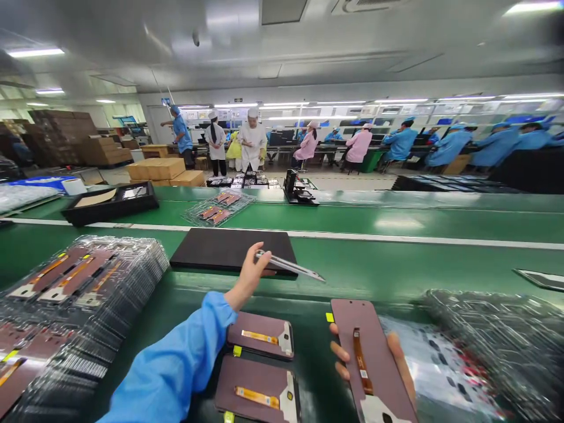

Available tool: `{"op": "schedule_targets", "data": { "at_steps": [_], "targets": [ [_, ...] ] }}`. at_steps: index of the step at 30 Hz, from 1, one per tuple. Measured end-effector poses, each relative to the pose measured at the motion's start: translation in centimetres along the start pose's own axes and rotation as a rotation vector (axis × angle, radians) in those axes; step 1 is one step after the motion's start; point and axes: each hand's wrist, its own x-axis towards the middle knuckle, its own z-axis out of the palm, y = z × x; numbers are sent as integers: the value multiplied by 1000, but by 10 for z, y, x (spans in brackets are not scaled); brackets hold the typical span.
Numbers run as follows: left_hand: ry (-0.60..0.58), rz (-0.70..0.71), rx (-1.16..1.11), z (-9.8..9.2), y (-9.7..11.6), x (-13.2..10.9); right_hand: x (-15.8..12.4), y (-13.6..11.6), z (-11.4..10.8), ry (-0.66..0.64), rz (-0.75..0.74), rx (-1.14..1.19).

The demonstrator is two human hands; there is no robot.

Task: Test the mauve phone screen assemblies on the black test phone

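Observation:
My left hand (249,271), in a blue sleeve, is closed on a pair of silver tweezers (293,266), their pointed end toward the right. It hovers near a flat black pad (207,247) on the green bench. My right hand (400,359) grips a phone screen panel (341,320) from beneath, thumb on one edge and fingers on the other. The panel's mauve back faces up, with an orange flex cable and a yellow tab. Between my hands, two similar screen panels (264,320) (240,376) lie on the bench.
Stacked clear trays (145,264) with panels stand at left. More clear trays (480,317) and a plastic film sheet (434,364) lie at right. Farther back are a black box (147,202), a tray of panels (238,207) and a black fixture (291,187). Several people work beyond.

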Motion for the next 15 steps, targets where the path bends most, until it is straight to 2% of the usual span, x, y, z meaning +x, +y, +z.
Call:
{"op": "schedule_targets", "data": {
  "at_steps": [3,7,9,11,15],
  "targets": [
    [13,-87,-158,-34,14,-54,-5,-7,13,-10,27,-61],
    [-38,-228,-377,-61,13,-122,-12,-7,38,92,-146,-158],
    [-73,-285,-448,-65,7,-147,-14,-4,49,96,-223,-275],
    [-85,-278,-467,-64,1,-163,-17,-1,58,67,-327,-443],
    [-130,-228,-432,-56,-2,-175,-20,8,71,-35,-521,-832]
  ]
}}
